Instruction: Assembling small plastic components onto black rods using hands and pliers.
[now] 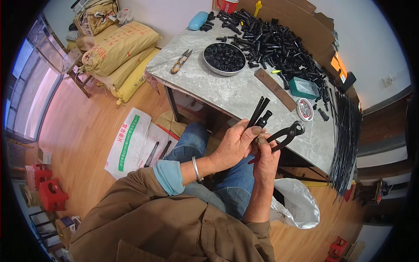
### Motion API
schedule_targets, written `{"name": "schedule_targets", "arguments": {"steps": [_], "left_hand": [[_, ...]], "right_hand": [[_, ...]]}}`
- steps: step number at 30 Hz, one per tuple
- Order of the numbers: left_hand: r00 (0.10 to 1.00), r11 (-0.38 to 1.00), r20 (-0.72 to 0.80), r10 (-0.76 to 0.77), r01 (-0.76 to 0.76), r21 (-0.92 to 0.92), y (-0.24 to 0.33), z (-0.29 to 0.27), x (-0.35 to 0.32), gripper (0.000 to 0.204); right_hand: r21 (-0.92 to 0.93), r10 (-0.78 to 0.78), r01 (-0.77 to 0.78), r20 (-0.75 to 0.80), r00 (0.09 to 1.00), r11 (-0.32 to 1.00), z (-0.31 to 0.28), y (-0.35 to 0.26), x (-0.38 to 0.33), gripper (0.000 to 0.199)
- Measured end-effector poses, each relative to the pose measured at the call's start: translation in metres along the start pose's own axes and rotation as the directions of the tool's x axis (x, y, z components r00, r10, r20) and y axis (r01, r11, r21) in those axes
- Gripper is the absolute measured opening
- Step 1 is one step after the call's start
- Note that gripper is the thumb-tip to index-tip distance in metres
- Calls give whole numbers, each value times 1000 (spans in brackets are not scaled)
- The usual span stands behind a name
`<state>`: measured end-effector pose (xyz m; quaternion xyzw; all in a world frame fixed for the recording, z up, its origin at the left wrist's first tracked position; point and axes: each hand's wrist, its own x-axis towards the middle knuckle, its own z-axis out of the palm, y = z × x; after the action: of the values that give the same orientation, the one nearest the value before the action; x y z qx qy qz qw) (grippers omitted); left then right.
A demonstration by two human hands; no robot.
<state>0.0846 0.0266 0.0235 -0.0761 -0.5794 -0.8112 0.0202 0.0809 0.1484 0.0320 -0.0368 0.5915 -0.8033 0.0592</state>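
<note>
My left hand (235, 143) is closed around a small bundle of thin black rods (258, 110). A black cylindrical plastic fitting (265, 118) stands out between its thumb and fingers. Close beside it, my right hand (265, 162) grips a pair of black pincers (286, 138), whose rounded jaws point up and to the right. A bit of red handle shows below the right hand's fingers. The two hands meet in front of the table's near edge, thumbs nearly touching. Where the fingertips overlap, the lower ends of the rods are hidden.
On the grey marbled table (192, 83) lie a heap of black fittings (270, 41), a bowl of black rings (224, 59), snips (180, 62), a flat bar (275, 89), a green tray (304, 88) and a small dish (305, 109). Long black rods (345, 144) overhang the right edge.
</note>
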Motion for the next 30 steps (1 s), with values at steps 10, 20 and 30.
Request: {"name": "schedule_targets", "arguments": {"steps": [10,20,30], "left_hand": [[1000,1000,-15,-2,2,10,1,1,-2,49],[961,936,46,-273,276,-220,7,-25,7,60],[953,943,151,-261,285,-170,7,-10,1,57]], "right_hand": [[-255,-182,158,-75,980,954,8,-1,-9,18],[-401,400,-311,160,902,862,-17,-59,-41,27],[-197,701,-676,286,653,710,-33,-62,-72,34]]}}
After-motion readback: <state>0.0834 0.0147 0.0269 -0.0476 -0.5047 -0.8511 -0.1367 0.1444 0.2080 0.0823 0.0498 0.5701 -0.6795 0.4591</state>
